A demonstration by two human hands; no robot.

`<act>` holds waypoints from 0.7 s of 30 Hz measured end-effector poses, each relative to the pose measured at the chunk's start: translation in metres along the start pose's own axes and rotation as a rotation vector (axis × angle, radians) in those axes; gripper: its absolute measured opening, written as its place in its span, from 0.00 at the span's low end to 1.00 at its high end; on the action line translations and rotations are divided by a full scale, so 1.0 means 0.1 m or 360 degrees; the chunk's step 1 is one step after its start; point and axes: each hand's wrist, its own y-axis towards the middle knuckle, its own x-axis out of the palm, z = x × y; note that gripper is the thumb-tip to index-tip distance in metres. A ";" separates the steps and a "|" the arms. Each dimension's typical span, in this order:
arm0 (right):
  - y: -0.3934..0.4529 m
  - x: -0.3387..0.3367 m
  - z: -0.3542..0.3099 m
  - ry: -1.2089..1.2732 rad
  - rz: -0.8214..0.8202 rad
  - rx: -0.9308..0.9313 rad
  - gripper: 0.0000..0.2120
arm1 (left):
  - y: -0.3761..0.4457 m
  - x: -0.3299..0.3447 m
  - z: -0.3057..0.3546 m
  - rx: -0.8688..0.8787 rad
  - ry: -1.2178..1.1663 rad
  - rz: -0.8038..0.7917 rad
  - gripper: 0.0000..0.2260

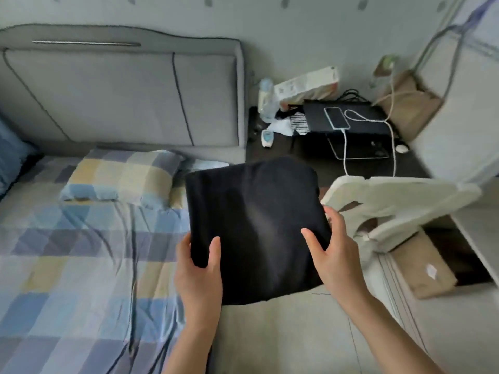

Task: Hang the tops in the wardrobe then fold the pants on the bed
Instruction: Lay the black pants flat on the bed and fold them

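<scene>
A folded black garment (253, 225), a flat square bundle, is held up over the right edge of the bed (81, 252). My left hand (198, 273) grips its near left corner, thumb on top and fingers underneath. At the bundle's right edge my right hand (332, 249) holds it with the thumb across the top and the fingers behind the cloth. The bed has a checked blue, yellow and grey sheet and a matching pillow (121, 176). No wardrobe shows in the frame.
A dark bedside table (324, 157) carries a laptop, a phone on a white cable (336, 118), a bottle and a box. A cream chair back (391, 203) stands just right of my right hand. A cardboard box (424, 268) lies on the floor.
</scene>
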 end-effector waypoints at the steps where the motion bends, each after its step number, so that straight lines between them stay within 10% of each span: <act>1: 0.00 -0.17 0.11 -0.0017 0.0068 0.0038 0.25 | -0.07 0.18 0.07 0.0020 0.0006 -0.0065 0.13; 21: -0.24 -3.21 2.67 -0.0586 0.0712 0.0859 0.24 | -2.44 3.74 0.93 0.0329 0.0199 -0.1270 0.19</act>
